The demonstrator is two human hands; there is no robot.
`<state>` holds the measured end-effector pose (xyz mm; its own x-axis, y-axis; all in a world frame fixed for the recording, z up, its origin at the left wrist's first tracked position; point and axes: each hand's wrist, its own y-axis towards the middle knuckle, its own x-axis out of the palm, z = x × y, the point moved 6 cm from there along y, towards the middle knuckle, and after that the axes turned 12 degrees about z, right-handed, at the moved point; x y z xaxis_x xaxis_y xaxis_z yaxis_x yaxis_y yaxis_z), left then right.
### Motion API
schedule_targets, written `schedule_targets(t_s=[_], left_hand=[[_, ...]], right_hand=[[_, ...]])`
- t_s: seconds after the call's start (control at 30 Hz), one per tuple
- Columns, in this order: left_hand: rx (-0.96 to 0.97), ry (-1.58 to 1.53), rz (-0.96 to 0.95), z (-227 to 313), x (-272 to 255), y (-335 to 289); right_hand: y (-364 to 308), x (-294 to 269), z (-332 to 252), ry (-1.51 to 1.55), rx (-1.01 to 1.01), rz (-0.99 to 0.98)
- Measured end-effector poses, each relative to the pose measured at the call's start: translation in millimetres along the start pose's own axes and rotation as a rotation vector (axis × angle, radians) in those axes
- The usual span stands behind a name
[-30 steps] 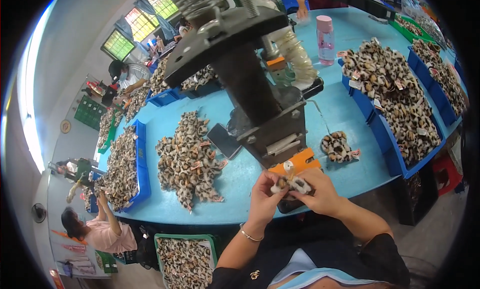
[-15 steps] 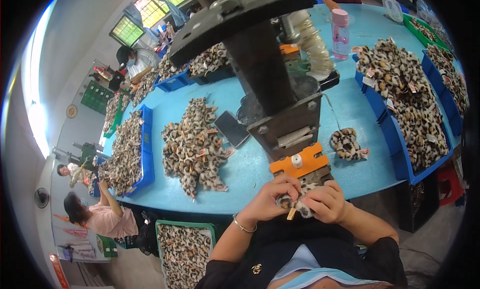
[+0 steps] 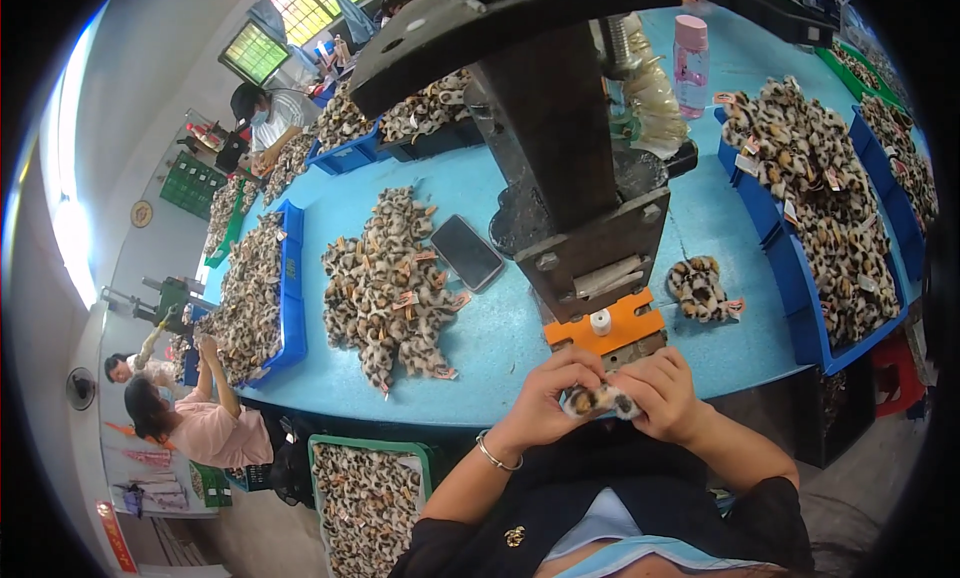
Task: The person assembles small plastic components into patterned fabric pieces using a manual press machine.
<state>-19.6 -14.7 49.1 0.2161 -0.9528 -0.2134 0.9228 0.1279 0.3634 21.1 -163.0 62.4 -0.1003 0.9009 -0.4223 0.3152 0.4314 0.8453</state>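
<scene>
Between my two hands is a small spotted plush piece (image 3: 601, 402) in white, black and brown, just in front of the press at the table edge. My left hand (image 3: 556, 393) pinches its left end, and my right hand (image 3: 661, 394) grips its right end; the fingers partly cover it. Right beyond my fingertips is the orange plate (image 3: 605, 324) of the black metal press (image 3: 545, 128), with a white knob on it. A ring-shaped spotted plush (image 3: 698, 289) with a tag lies on the table to the right of the press.
On the blue table (image 3: 480, 358) lie a pile of plush pieces (image 3: 385, 288) and a dark phone (image 3: 467, 253). Blue bins (image 3: 800, 308) of plush stand at right, others at left. A pink-capped bottle (image 3: 690, 66) is behind. A green crate (image 3: 428, 458) stands below. Co-workers (image 3: 215, 418) sit at left.
The plush piece has been turned in my hands, and the tan tab that hung from it no longer shows. My view has shifted slightly. The co-worker at lower left has moved a little.
</scene>
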Motion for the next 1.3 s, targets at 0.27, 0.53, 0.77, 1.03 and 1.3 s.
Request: schedule_targets(t_s=[0.27,0.53,0.77,1.03,1.3], left_hand=[[-0.308,-0.27,0.374,-42,5,5],[-0.576,-0.666,0.547,-67,8,31],[-0.602,-0.491,0.5,-81,6,21],[-0.296,0.005,0.351,-60,-1,30],[-0.452,-0.258,0.226,-51,2,42]], right_hand=[[19,13,23,-0.16,0.17,0.092],[9,37,96,0.65,1.333,-0.272],[-11,35,89,0.559,1.246,0.013],[31,22,77,0.246,0.62,-0.062],[58,41,99,0.474,0.765,-0.377]])
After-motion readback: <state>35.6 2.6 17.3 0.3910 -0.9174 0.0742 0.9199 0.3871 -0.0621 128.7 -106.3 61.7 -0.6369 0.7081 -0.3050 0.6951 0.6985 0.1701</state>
